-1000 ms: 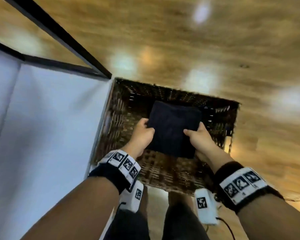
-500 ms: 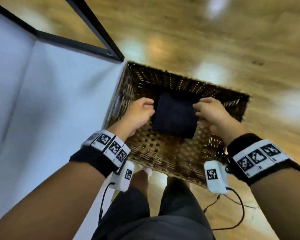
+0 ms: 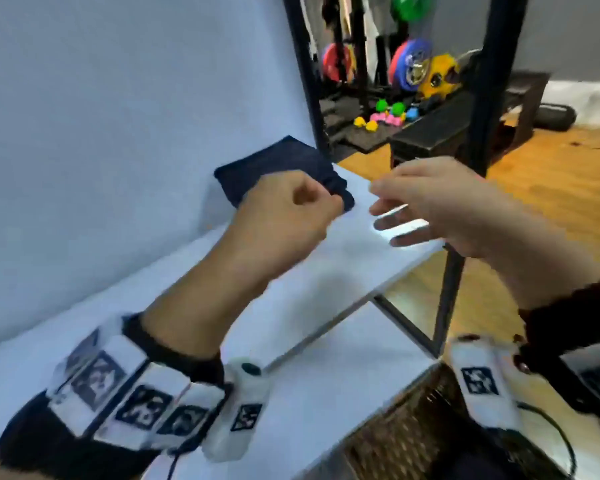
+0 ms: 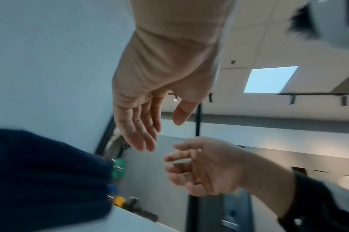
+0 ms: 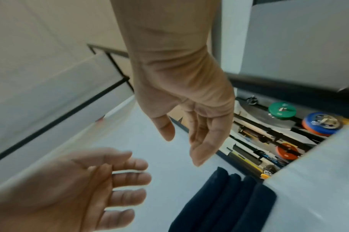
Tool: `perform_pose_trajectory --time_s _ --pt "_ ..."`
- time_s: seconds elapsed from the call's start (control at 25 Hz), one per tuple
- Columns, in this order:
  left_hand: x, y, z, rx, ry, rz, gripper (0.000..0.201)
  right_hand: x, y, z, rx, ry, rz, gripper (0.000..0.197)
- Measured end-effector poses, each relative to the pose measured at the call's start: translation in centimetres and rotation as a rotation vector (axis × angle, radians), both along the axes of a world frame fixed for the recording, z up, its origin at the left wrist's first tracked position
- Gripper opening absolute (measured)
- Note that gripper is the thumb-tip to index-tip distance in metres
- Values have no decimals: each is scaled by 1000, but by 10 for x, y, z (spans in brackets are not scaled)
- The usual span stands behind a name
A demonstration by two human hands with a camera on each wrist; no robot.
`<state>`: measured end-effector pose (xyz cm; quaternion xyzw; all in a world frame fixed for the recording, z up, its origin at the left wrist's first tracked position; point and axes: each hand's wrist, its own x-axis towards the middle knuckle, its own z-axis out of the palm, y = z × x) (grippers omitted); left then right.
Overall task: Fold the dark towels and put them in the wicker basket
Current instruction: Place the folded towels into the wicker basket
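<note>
A stack of folded dark towels (image 3: pixel 278 166) lies at the far corner of the white table (image 3: pixel 326 271), against the wall. My left hand (image 3: pixel 321 202) hovers just in front of the stack and holds nothing; in the left wrist view its fingers (image 4: pixel 137 135) hang straight and relaxed beside the towels (image 4: pixel 46 172). My right hand (image 3: pixel 388 209) floats to the right over the table edge, fingers spread and empty. The right wrist view shows the right hand (image 5: pixel 181 141) above the towel stack (image 5: pixel 225 204). The wicker basket (image 3: pixel 413 427) shows at the bottom right, its inside hidden.
A black metal frame (image 3: pixel 444 306) runs under and beside the table. Behind it stand coloured weight plates (image 3: pixel 409 64) and small dumbbells (image 3: pixel 388 116) on a dark mat. A wooden floor (image 3: pixel 551 185) lies to the right, and a white wall (image 3: pixel 118 116) backs the table.
Both hands let go of the folded towel in the basket and rose to the table. The view swung up from the basket to the towel stack at the table's far corner.
</note>
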<state>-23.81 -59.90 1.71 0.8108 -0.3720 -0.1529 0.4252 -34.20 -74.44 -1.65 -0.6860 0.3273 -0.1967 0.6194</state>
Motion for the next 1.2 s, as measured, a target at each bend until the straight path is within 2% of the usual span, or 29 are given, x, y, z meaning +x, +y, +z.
perform_pose_trajectory --time_s 0.04,0.12,0.24,0.32,0.4,0.48,0.56,0.6,0.72,0.76,0.84,0.92,1.0,1.08,1.2 --pt "34 6 14 -4 55 120 17 32 -3 15 -32 48 32 17" --pt "90 10 18 47 201 262 29 86 -13 28 -73 143 77 13" --pt "144 3 -9 36 477 272 32 149 -22 25 -59 213 -4 31" --pt "159 -8 -27 -65 636 281 31 169 -26 17 2 232 -74 31" --pt "174 -16 -32 -157 687 329 30 181 -33 11 4 253 -110 29" --pt "185 -21 -22 -184 682 337 18 184 -41 12 -23 251 -129 27" --pt "181 -20 0 -250 792 241 5 178 -43 19 37 231 -130 18" --pt "174 -18 10 -313 865 167 8 172 -40 23 105 204 -126 15" --pt "128 -11 34 -493 1015 -65 33 128 -26 28 403 7 -57 26" --pt "107 -7 38 -490 1021 -153 38 106 -20 24 489 -74 9 32" --pt "64 3 32 -426 1031 -335 47 53 -5 10 598 -211 101 32" --pt "29 11 9 -362 1030 -517 56 -4 11 -15 632 -277 41 26" --pt "-10 11 -37 -200 974 -628 66 -70 25 -61 673 -234 -141 29" --pt "-47 0 -93 48 822 -634 83 -133 35 -116 656 -142 -390 41" --pt "-103 -24 -197 397 709 -638 98 -207 57 -210 578 -37 -732 29"
